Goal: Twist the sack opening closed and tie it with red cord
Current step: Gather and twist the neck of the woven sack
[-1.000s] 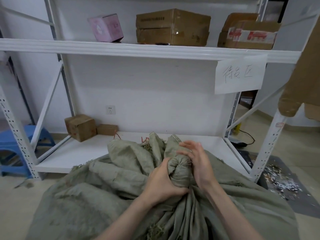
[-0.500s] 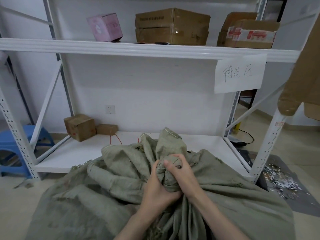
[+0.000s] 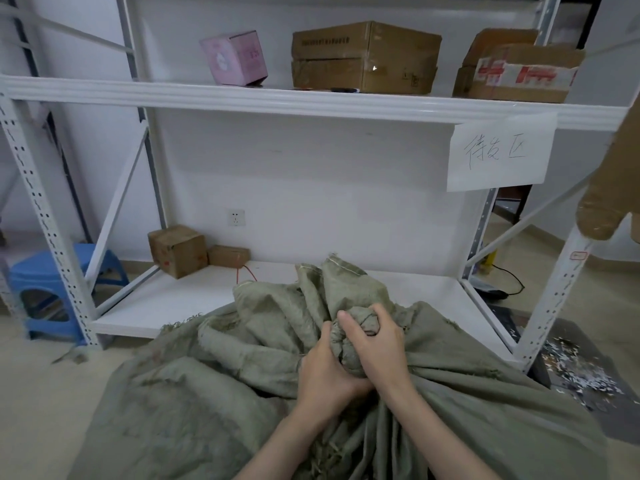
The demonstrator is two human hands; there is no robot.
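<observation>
— What is taking up the lower half of the frame?

— The grey-green sack [image 3: 194, 403] is sprawling over the floor. Its top is overlapping the front of the lower shelf [image 3: 162, 306] of the white rack.

— And the opening?

— It is sitting gathered into a twisted neck [image 3: 346, 341] at lower centre. The neck is running up the frame from between the wrists, and the loose mouth flaps [image 3: 341, 282] are fanning out above it.

— How are the hands sitting?

— Both are clamping on that neck. The left grip [image 3: 325, 372] is wrapping it low and from the left. The right grip [image 3: 379, 344] is curling over the knob of cloth just above, with the thumb lying across the front. The two are touching.

— Where is the red cord [image 3: 238, 276]?

— It is poking up as a thin loop behind the sack's left fold, over the lower shelf. That is up and to the left of the grips, near the two small cardboard boxes [image 3: 177, 251]. Most of it is hiding behind the cloth, so I cannot tell which way its length is lying.

— Which one should be reaching for it?

— I am judging the left grip nearer, since the cord is lying on its side. The right grip would then be holding the twist alone, and the neck may be unwinding if that hold slackens.
</observation>
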